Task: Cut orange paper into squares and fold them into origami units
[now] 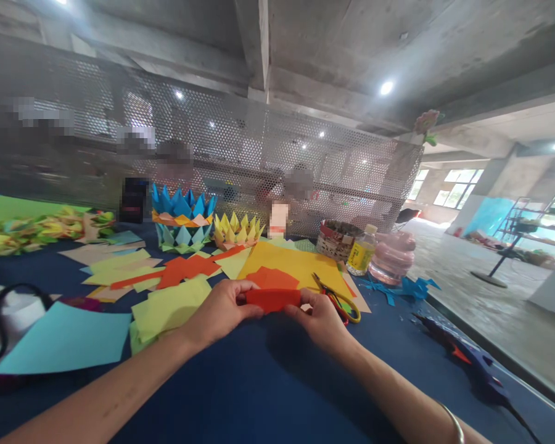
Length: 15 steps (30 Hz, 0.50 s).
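Between my two hands, a folded strip of red-orange paper (274, 300) is held level above the dark blue tabletop. My left hand (224, 308) pinches its left end between thumb and fingers. The right end is gripped the same way by my right hand (321, 317). Just behind the strip lie orange paper sheets (271, 277) on a larger yellow sheet (254, 262). Scissors with yellow handles (337, 301) rest beyond my right hand. A stack of pale green paper squares (166, 308) lies beside my left hand.
Folded paper crowns, one blue (182, 209) and one yellow (238, 233), stand at the back against a perforated metal screen (305, 142). A glue gun (467, 361) lies at the right near the table edge. A bottle (361, 250) and blue paper scraps (400, 290) are also there.
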Motion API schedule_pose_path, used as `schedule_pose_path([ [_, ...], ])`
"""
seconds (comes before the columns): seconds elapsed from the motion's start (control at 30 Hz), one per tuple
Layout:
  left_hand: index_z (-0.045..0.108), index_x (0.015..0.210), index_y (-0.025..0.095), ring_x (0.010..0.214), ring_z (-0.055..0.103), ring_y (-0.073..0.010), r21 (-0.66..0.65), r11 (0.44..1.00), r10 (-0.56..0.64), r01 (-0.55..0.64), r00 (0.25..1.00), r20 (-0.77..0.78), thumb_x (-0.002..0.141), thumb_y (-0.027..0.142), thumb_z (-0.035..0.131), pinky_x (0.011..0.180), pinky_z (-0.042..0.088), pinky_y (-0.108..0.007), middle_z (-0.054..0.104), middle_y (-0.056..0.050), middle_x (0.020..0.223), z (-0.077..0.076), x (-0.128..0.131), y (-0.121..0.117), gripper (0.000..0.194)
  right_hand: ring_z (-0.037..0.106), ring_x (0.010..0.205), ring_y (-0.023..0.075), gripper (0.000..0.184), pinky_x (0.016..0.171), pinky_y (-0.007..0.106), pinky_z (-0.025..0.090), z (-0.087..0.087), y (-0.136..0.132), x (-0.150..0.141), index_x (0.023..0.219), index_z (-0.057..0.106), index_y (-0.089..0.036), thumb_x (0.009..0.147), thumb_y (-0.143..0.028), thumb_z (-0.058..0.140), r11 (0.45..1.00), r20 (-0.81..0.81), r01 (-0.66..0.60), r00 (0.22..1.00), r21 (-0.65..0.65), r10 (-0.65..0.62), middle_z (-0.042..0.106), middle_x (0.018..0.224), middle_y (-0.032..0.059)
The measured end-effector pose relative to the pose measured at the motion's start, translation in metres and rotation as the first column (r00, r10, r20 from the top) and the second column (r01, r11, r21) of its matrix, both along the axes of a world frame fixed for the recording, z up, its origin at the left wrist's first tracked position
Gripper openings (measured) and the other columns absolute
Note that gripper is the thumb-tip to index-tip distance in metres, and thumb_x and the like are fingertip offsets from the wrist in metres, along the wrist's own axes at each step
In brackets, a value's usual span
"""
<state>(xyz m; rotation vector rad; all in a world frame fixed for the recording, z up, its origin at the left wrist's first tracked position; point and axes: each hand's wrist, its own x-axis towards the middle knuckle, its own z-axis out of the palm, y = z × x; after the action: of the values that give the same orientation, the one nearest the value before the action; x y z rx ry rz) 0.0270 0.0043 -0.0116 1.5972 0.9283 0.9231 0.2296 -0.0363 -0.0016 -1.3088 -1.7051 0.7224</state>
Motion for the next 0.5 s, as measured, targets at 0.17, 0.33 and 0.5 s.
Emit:
schedule_pose_path([
  [0.17,0.073,0.086,0.016,0.071,0.07,-0.0197,0.016,1.0,0.016,-0.016,0.999,-0.031,0.061,0.022,0.076,0.062,0.047,-0.024,0.077,-0.002,0.076,-0.0012,-0.0032,0.0037,0.026,0.05,0.059,0.0129,0.023,0.056,0.024,0.036,-0.0002,0.0022,0.0028,0.067,0.066,-0.016,0.07,-0.038,0.07,0.997,0.009,0.067,0.998,-0.038,-0.067,0.061,0.062,-0.0016],
  [0.33,0.072,0.086,0.016,0.063,0.067,-0.017,0.017,0.999,0.034,-0.033,0.998,-0.047,0.061,0.031,0.08,0.059,0.046,-0.023,0.076,-0.001,0.069,-0.001,-0.0065,0.0046,0.03,0.037,0.05,0.009,0.029,0.049,0.023,0.027,0.0009,0.0037,0.0042,0.06,0.057,-0.018,0.066,-0.041,0.073,0.986,0.002,0.143,0.99,-0.086,-0.144,0.048,0.051,-0.0056],
  [0.5,0.071,0.084,0.015,0.06,0.067,-0.0175,0.018,0.998,0.059,-0.058,0.996,-0.074,0.059,0.032,0.081,0.059,0.048,-0.025,0.073,-0.001,0.063,0.0027,-0.0106,0.0038,0.032,0.041,0.052,0.0102,0.035,0.05,0.023,0.028,-0.0005,0.0065,0.0081,0.06,0.055,-0.018,0.065,-0.048,0.072,0.989,-0.005,0.125,0.992,-0.084,-0.126,0.051,0.054,-0.0032],
])
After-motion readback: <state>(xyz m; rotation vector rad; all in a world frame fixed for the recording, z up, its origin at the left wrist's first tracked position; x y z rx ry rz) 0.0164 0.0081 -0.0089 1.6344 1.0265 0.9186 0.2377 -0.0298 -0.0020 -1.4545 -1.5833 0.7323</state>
